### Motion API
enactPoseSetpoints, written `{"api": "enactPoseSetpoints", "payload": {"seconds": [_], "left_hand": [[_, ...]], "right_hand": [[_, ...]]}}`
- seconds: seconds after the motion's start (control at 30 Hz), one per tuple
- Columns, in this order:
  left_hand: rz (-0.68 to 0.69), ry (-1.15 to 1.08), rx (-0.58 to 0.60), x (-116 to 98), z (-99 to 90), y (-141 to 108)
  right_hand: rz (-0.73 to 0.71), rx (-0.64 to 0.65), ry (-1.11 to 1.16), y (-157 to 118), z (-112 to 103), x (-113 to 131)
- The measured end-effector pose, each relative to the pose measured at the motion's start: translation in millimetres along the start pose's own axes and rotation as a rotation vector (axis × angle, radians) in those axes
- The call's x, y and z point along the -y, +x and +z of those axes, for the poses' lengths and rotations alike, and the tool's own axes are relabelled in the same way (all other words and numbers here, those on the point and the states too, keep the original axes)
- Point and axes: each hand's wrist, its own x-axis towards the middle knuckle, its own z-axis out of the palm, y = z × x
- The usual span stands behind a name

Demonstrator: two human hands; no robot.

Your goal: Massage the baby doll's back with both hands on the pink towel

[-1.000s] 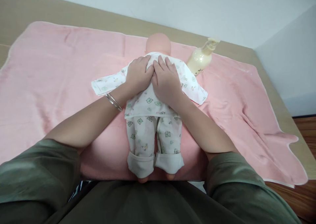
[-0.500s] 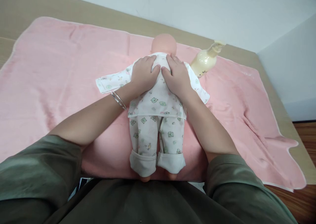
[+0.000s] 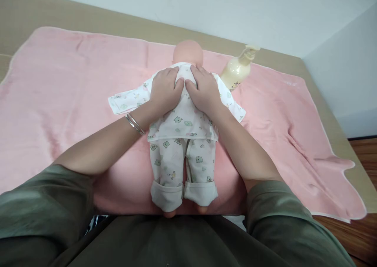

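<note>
The blanket (image 3: 282, 114) looks like soft, plush pink cloth with a faint sheen. The doll (image 3: 188, 52) has a smooth, rather matt head and thin printed cotton-like clothes. The bottle (image 3: 237, 70) is glossy plastic, the bangles (image 3: 135, 124) shiny metal, the desk (image 3: 112, 21) matt and wood-like.

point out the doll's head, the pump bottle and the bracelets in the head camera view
doll's head (image 3: 188, 52), head camera view: middle of its bare back
pump bottle (image 3: 236, 70), head camera view: upper body, below the pump
bracelets (image 3: 134, 124), head camera view: metal band on the left wrist
</note>
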Motion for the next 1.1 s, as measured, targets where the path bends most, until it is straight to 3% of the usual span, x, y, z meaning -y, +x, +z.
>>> {"api": "enactPoseSetpoints", "payload": {"seconds": [0.37,0.5,0.67,0.8,0.97,1.1], "left_hand": [[0.004,0.130,0.075,-42,-19.3,-37],[0.053,0.058,0.010,-38,-12.5,-43],[0.091,0.044,0.029,-35,-9.7,-42],[0.152,0.003,0.092,-21,-8.2,-27],[0.102,-0.034,0.242,1,-10.6,-1],[0.093,-0.020,0.238,10,-10.7,9]], "right_hand": [[0.004,-0.016,0.007,0,0,-1],[0.014,0.011,-0.021,-1,-3,1],[-0.010,-0.005,-0.008,0,0,-3],[-0.014,-0.006,0.001,0,-1,-4],[0.001,0.027,-0.067,-13,-15,17],[-0.029,0.063,-0.110,-28,-19,34]]}}
